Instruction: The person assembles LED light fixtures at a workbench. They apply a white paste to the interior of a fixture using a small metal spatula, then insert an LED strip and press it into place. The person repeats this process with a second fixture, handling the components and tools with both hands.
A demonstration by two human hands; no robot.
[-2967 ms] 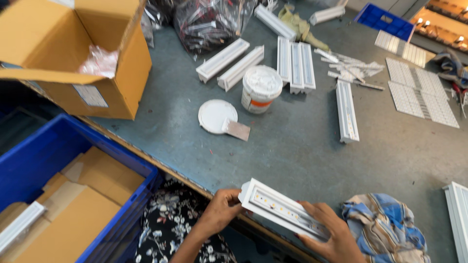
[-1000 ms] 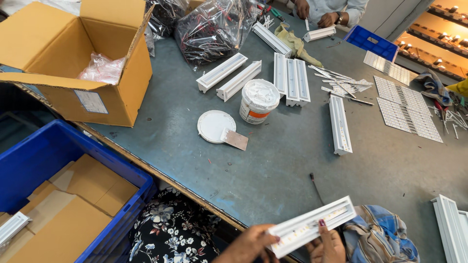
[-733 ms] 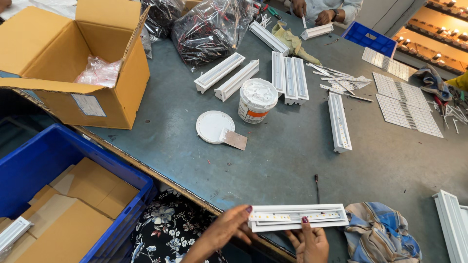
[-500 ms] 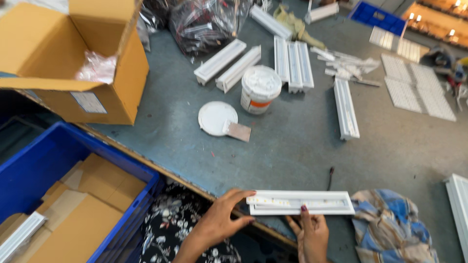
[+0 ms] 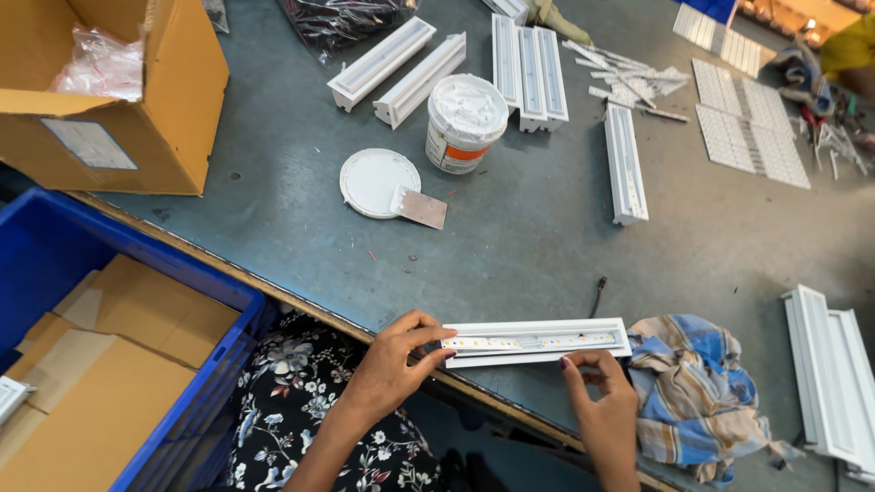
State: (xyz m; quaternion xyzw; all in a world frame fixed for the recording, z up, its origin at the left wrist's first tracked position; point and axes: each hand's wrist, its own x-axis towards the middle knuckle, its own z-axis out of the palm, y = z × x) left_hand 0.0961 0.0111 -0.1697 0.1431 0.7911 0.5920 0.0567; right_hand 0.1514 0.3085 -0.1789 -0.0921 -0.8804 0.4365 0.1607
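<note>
Cardboard box [image 5: 137, 109] and blue crate [image 5: 55, 273] cut off at left; white housings [image 5: 834, 383] clipped at right; black bag [image 5: 346, 18] cropped above, contents perhaps unreadable.

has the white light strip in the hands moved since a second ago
Yes. The light strip was tilted, right end up; now it lies level along the table edge, beside the checked cloth.

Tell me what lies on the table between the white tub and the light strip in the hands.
Head view: bare grey table between the tub and the strip; a black wire end lies just right.
</note>
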